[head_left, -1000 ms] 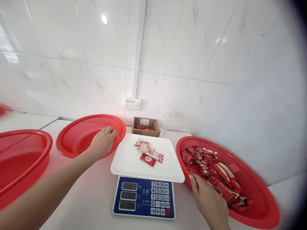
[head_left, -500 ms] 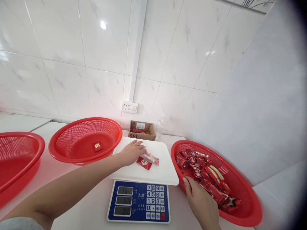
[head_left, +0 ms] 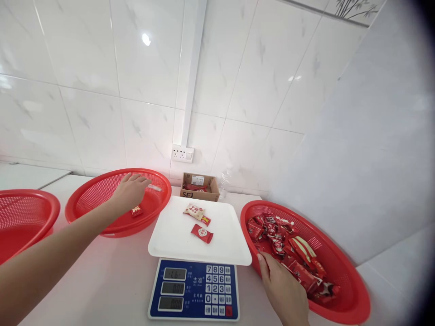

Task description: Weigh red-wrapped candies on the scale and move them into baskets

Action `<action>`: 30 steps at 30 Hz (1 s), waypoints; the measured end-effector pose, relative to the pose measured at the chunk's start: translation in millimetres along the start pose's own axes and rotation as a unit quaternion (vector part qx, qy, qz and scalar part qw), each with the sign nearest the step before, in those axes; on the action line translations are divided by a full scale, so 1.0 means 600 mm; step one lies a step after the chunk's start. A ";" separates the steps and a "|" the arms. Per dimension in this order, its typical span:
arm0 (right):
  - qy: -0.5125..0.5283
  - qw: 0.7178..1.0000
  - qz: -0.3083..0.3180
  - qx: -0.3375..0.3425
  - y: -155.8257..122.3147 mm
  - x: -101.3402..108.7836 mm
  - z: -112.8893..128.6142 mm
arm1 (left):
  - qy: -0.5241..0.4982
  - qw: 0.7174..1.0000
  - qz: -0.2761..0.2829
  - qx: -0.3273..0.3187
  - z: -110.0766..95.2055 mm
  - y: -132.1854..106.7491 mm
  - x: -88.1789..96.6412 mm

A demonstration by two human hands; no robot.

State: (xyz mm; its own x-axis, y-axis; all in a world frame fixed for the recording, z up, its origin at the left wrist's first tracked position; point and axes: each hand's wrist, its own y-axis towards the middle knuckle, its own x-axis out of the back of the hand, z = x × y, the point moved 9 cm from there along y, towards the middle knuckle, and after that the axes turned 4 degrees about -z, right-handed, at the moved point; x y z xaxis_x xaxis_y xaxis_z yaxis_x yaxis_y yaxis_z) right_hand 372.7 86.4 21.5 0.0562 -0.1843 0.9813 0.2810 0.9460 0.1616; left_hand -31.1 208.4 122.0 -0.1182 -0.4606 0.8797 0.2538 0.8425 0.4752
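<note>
My left hand (head_left: 131, 192) is over the middle red basket (head_left: 76, 217), closed on a slim pale snack packet (head_left: 155, 187) that sticks out past the fingertips. Below it in that basket lies a small red packet (head_left: 137, 210), partly behind the hand. On the white scale tray (head_left: 170, 244) rest a cream packet (head_left: 193, 210), a red-and-yellow packet (head_left: 205, 220) partly under it, and a red packet (head_left: 202, 233). My right hand (head_left: 285, 285) grips the near rim of the right red basket (head_left: 353, 290), which holds many red snack packets (head_left: 278, 244).
A blue scale panel (head_left: 193, 290) with keys and displays sits in front of the tray. Behind the tray stands a cardboard box (head_left: 200, 186) with red packets, beside clear plastic (head_left: 224, 181). Another red basket (head_left: 30, 222) is at far left. The tiled wall has a socket (head_left: 182, 153).
My left hand has lifted the pale packet from the scale tray and carried it left over the middle basket. My right hand stays on the right basket's rim.
</note>
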 end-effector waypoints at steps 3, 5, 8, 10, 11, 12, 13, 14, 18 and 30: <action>0.000 1.000 0.003 0.001 0.001 0.000 0.002 | -0.033 0.999 0.035 -0.023 -0.026 -0.010 -0.014; 0.002 1.000 0.005 0.000 0.000 0.001 0.003 | -0.065 0.994 0.065 -0.064 -0.077 -0.013 -0.031; 0.005 1.000 0.002 -0.002 -0.001 0.005 0.004 | -0.105 0.980 0.112 -0.129 -0.167 -0.015 -0.061; 0.008 1.000 -0.005 0.003 -0.002 0.008 0.006 | -0.123 0.969 0.140 -0.165 -0.216 -0.012 -0.082; 0.009 1.000 -0.008 0.005 -0.003 0.008 0.006 | -0.129 0.964 0.152 -0.177 -0.234 -0.009 -0.093; 0.009 1.000 -0.009 0.006 -0.003 0.007 0.005 | -0.134 0.960 0.162 -0.187 -0.248 -0.005 -0.103; 0.009 1.000 -0.008 0.006 -0.003 0.005 0.005 | -0.136 0.956 0.172 -0.193 -0.258 -0.001 -0.113; 0.008 1.000 -0.006 0.005 -0.002 0.003 0.003 | -0.137 0.954 0.180 -0.195 -0.265 0.003 -0.122; 0.002 1.000 0.002 0.004 -0.001 -0.006 0.000 | -0.130 0.958 0.195 -0.167 -0.257 0.015 -0.144; -0.005 1.000 0.010 -0.002 -0.001 -0.005 0.002 | 0.035 0.983 0.175 0.048 -0.014 0.018 -0.070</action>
State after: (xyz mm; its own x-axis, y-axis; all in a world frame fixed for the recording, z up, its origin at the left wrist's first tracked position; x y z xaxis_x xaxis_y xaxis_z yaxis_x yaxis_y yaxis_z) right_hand 371.0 86.5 18.4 0.0529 -0.1624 0.9853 0.2838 0.9484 0.1411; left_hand -15.4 234.7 90.1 0.0267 -0.1534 0.9878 0.1759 0.9735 0.1464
